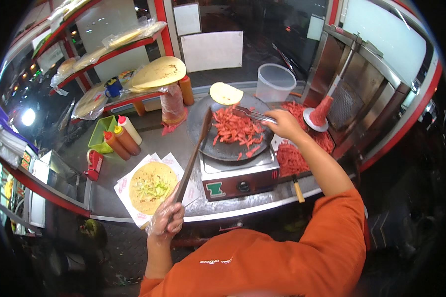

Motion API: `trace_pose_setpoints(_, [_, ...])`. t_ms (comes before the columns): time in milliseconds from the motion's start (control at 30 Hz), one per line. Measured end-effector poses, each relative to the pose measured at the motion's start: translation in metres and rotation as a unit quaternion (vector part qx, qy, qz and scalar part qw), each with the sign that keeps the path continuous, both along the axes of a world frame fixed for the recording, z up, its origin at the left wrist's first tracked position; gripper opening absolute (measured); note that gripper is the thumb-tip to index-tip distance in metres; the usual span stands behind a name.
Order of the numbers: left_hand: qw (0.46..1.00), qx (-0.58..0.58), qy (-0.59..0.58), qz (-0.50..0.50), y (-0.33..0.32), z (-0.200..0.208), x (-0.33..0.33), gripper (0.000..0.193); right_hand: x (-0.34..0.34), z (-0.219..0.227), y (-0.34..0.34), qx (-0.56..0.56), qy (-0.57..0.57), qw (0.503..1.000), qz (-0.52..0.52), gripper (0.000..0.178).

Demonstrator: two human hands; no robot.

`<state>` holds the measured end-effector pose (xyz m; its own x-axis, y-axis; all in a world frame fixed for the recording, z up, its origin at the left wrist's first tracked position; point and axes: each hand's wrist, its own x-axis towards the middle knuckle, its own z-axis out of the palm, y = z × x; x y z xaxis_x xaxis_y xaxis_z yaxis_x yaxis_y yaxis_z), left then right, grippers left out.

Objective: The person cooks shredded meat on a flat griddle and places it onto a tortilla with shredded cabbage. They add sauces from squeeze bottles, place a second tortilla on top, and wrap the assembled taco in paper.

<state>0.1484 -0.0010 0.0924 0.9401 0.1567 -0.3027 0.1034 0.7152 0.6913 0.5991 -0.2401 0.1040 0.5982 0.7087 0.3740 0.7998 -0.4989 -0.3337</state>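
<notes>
My left hand (166, 218), in a clear plastic glove, is closed round the handle of a long wooden spatula (192, 163). Its far end reaches the left side of the shredded red meat (237, 129) on a round dark griddle (228, 152). Metal tongs (252, 115) are gripped in my right hand (286, 124), their tips at the top of the meat pile. A folded flatbread (226, 93) rests at the griddle's far edge. Beside my left hand, an open flatbread (139, 182) with shredded lettuce (154, 190) lies on white paper (132, 205).
The griddle sits on a gas stove (238, 180). At right, more red meat (292, 161) lies below a vertical spit (343, 64). A clear bucket (275, 84) stands behind. Sauce bottles (129, 129), a green basket (100, 136) and shelves with stacked flatbreads (158, 73) are at left.
</notes>
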Motion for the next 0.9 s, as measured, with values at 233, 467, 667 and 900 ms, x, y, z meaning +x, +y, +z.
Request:
trace_pose_setpoints(233, [0.992,-0.041,0.02,0.12,-0.062,-0.009,0.016,0.055,0.031,0.068,-0.016,-0.093,0.3,0.944,-0.099,0.042])
trace_pose_setpoints(467, [0.99,-0.041,0.007,0.137,-0.091,0.012,0.045,0.054,0.009,0.064,0.039,-0.05,0.018,0.995,0.079,0.032])
trace_pose_setpoints(667, [0.985,-0.032,0.001,0.171,-0.084,0.003,0.012,0.056,-0.012,0.078,0.001,-0.101,-0.169,0.964,0.178,0.037])
trace_pose_setpoints(900, [0.997,-0.032,0.002,0.064,-0.101,-0.012,0.012,0.072,-0.001,0.108,-0.054,-0.222,0.242,0.94,-0.091,0.043])
